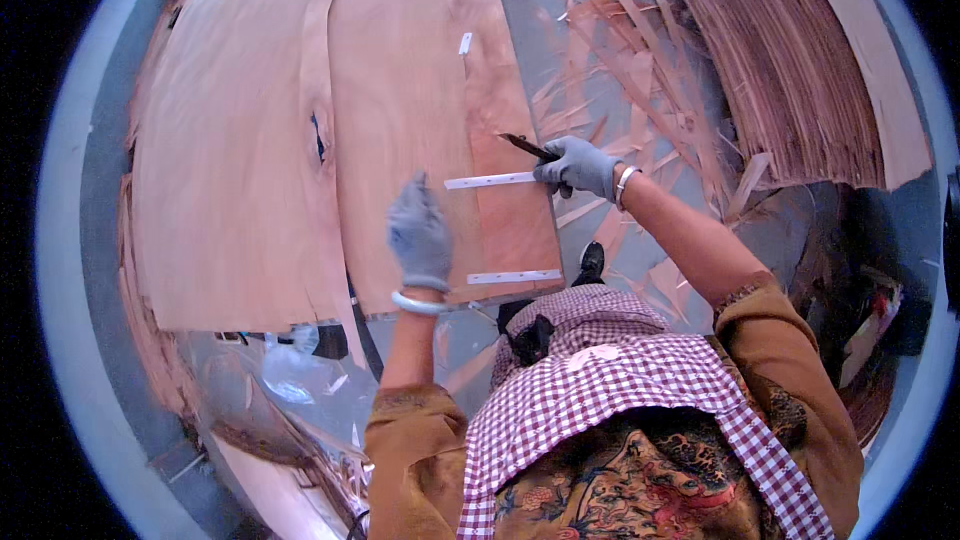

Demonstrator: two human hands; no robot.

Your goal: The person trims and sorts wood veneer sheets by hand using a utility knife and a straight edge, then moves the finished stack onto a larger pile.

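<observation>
- The long white strip of tape (490,180) lies across the seam of thin reddish-brown wood veneer sheets (400,130), just left of the right hand (578,165).
- That hand's fingers wrap a dark slim blade (527,147); keep its tip low and steady.
- The left hand (420,232), fingers loosely spread, presses the veneer flat.
- Scrap slivers (620,50) lie beyond.

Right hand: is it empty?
No, the gloved right hand grips a dark, thin blade-like tool over the veneer sheet, beside a white tape strip.

No packages, labels, signs or screens are in view.
</observation>
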